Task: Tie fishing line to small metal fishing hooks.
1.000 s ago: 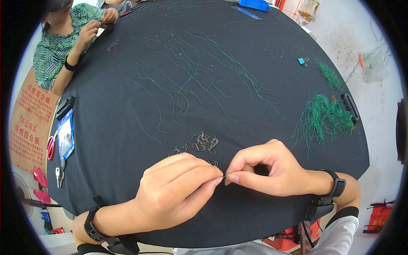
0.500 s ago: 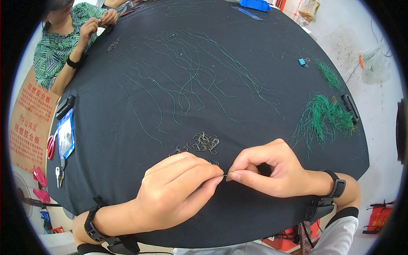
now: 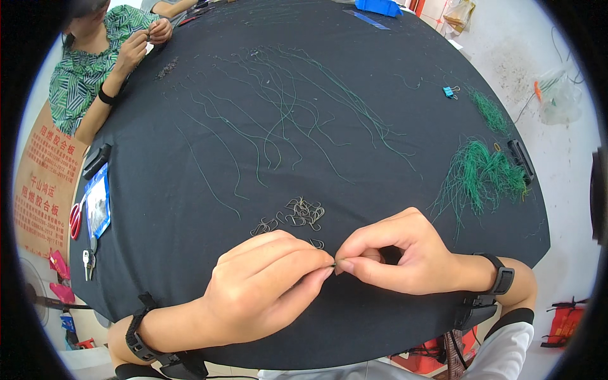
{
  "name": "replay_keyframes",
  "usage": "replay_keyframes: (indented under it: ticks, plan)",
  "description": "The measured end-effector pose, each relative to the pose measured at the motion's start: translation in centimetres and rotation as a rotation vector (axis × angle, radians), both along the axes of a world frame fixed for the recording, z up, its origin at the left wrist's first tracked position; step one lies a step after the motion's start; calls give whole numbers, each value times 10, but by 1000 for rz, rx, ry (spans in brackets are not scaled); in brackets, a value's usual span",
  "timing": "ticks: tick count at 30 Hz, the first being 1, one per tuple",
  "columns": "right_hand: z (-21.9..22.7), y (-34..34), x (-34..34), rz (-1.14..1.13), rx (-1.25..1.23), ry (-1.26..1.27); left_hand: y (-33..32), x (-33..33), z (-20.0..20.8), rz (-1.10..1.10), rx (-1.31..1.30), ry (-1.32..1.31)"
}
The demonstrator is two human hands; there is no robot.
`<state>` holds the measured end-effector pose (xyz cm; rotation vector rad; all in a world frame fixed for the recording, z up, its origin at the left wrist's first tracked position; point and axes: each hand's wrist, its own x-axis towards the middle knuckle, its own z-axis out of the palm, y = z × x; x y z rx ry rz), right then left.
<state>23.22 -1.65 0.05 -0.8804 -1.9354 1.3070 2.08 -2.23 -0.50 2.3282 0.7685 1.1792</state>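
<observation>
My left hand and my right hand meet low in the middle, thumb and forefinger of each pinched together. Between the fingertips a tiny bit of green fishing line shows; whether a hook is inside the grip is hidden. Just beyond the fingers a fish hook lies by itself on the black cloth. Behind it rests a small pile of dark metal fish hooks, with a few more hooks to its left. Farther out, several lengths of green line are spread, some with hooks at their far ends.
A tangled green line bundle and a blue binder clip lie right. Red-handled scissors, a blue packet and a black case line the left edge. A co-worker's hands work at far left; a blue tray stands far back.
My fingertips have come closer together, so less green line shows between them. The co-worker's hands have shifted slightly.
</observation>
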Motion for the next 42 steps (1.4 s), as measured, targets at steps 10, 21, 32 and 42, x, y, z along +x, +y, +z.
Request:
replay_keyframes:
  ticks: [10, 21, 32, 42]
  plan:
    - [-3, 0, 0, 12, 23, -2, 0, 0, 1, -12, 0, 6]
    - [-1, 0, 0, 23, 9, 3, -1, -3, 4, -24, -172, 31]
    - [-1, -1, -2, 1, 7, 10, 0, -4, 1, -27, -209, -30]
    - [-1, -1, -2, -6, -1, -5, -3, -6, 2, -50, -413, -87]
